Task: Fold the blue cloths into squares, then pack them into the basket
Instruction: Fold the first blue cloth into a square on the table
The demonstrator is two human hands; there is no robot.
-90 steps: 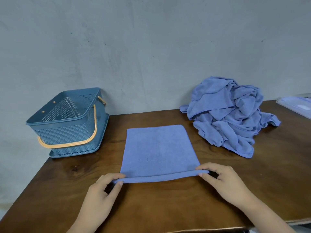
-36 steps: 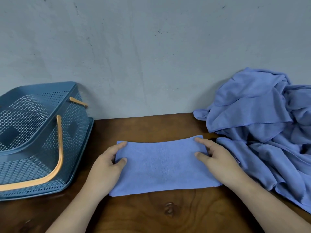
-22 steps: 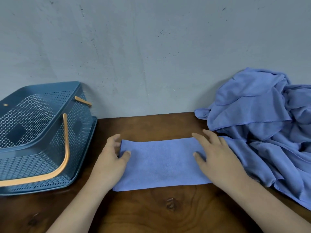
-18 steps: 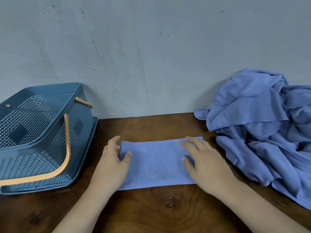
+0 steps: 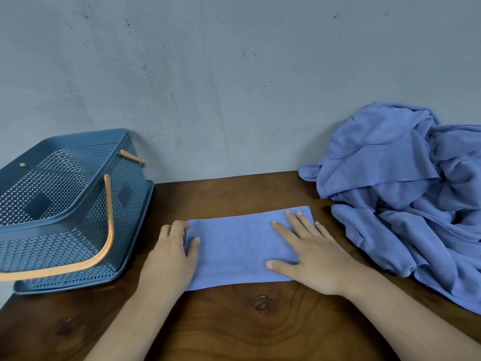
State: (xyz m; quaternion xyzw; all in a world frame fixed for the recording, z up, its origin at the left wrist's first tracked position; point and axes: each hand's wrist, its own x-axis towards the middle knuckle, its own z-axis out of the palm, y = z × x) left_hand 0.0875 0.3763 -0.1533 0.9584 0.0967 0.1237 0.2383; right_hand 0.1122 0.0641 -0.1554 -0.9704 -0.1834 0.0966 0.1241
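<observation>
- Blue folded cloth (image 5: 242,246) lay flat on the wooden table (image 5: 260,321), directly in front of the person and between both hands; its long axis ran from left to right.
- Left hand (image 5: 169,259) rested at the left short edge, with the thumb on the fabric and the fingers loosely bent on the wood just beside it; it gripped nothing.
- Right hand (image 5: 312,254) pressed the right half with straight, spread fingers, also gripping nothing.
- In my judgement the strip needed one more fold, one short end carried over to the other, to become a square.
- The basket (image 5: 65,204) stood at the left, nearer to the left hand; the pile of unfolded cloths (image 5: 406,204) lay at the right.
</observation>
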